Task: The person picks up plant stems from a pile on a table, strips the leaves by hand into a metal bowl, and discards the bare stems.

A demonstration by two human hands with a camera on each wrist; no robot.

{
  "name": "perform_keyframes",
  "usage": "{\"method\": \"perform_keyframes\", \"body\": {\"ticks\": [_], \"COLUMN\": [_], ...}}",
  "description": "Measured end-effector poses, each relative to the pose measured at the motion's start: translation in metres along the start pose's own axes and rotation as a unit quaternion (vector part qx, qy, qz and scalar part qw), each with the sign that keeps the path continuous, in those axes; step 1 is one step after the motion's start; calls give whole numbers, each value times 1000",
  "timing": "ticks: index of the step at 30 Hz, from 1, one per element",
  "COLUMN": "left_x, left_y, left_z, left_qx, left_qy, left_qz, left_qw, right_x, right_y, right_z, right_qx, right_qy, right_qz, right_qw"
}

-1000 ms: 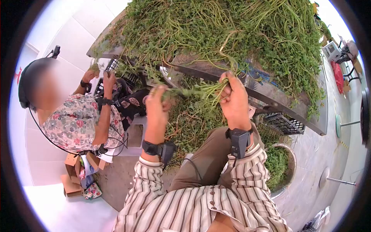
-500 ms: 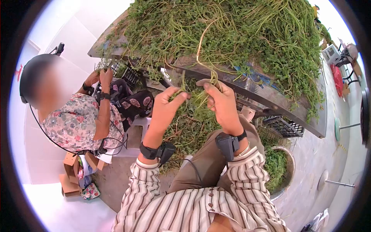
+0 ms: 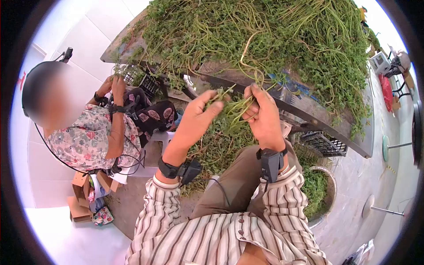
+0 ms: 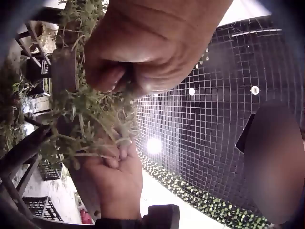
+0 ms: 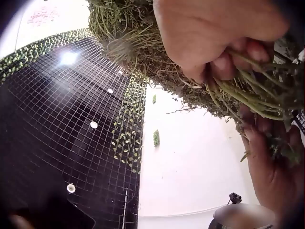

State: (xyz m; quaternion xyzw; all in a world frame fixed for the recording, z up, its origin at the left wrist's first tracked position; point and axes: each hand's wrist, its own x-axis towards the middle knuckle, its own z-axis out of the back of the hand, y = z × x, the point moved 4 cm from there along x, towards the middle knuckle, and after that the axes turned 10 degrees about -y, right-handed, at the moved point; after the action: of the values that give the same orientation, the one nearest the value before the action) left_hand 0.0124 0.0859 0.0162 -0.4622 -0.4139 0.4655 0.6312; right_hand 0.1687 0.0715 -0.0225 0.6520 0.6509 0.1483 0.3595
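My right hand grips a small bunch of leafy green stems at the table edge. A long pale stem trails up from that hand onto the heap. Just left of it, my left hand pinches a green sprig between thumb and fingers. In the right wrist view, several stems come out of my curled right fingers toward the left hand. The left wrist view has leaves between both hands, partly hiding the right fingers.
A big heap of greens covers the table. More greens lie below, between table and knees. A tub of greens and a black crate stand at right. Another person sits at left, handling greens.
My left hand has come from farther left to beside the right hand and now pinches a sprig. The right hand, still gripping the bunch, dipped left and returned; the pale stem shifted with it.
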Motion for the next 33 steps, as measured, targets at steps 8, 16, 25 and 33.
{"method": "perform_keyframes", "body": {"ticks": [8,16,25,33], "left_x": [8,1,-24,-56], "left_y": [9,-6,-11,0], "left_z": [-5,-16,3,23], "left_qx": [115,137,324,360], "left_qy": [80,62,92,62], "left_qz": [-109,-99,-179,-167], "left_qw": [984,984,924,916], "right_x": [6,5,-6,-11], "right_y": [-3,-7,-14,-38], "right_z": [4,-1,-10,-21], "right_qx": [57,44,-63,-106], "right_qy": [31,13,-35,10], "right_qz": [-45,-64,-19,-42], "right_qw": [997,997,997,993]}}
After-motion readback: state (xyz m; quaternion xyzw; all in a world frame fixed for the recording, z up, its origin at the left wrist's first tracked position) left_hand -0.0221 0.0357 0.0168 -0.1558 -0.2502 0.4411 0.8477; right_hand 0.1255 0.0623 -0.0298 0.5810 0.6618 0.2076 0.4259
